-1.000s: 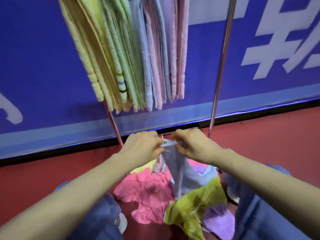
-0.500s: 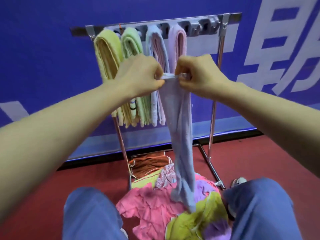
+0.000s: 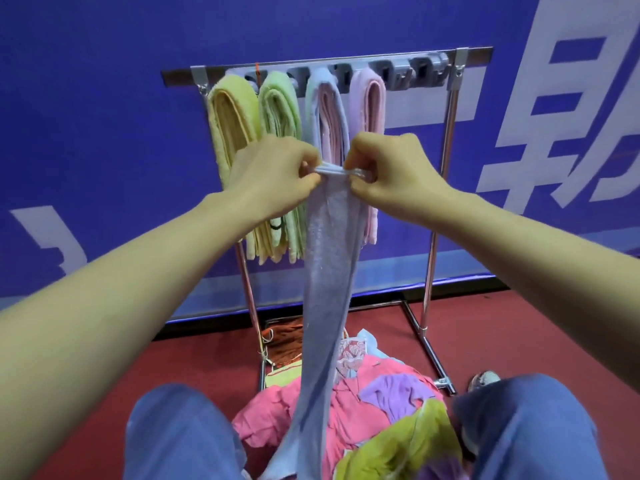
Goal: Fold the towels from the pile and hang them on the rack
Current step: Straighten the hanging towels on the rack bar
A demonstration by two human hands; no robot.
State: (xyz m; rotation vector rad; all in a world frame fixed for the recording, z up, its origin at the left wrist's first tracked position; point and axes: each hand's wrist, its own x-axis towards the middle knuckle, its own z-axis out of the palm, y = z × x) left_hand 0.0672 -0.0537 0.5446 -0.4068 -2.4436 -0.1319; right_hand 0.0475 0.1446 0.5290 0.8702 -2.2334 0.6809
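Note:
A pale blue towel (image 3: 325,289) hangs in a long narrow strip from its top edge. My left hand (image 3: 273,174) and my right hand (image 3: 391,174) pinch that edge close together, in front of the metal rack (image 3: 446,140). Several folded towels hang on the rack's bar: a yellow towel (image 3: 232,133), a green towel (image 3: 280,109), a blue-and-pink towel (image 3: 325,112) and a pink towel (image 3: 369,102). The held towel's lower end reaches the towel pile (image 3: 363,420) of pink, purple and yellow-green cloth on the floor between my knees.
A blue wall banner with white characters (image 3: 540,126) stands behind the rack. The floor (image 3: 519,323) is red. An orange cloth (image 3: 284,344) lies by the rack's base. My knees in blue trousers (image 3: 533,427) flank the pile, and a shoe (image 3: 485,379) shows at right.
Both hands lifted the blue towel up out of the pile to rack height, so it now hangs stretched. The camera tilted up and the whole rack top came into view.

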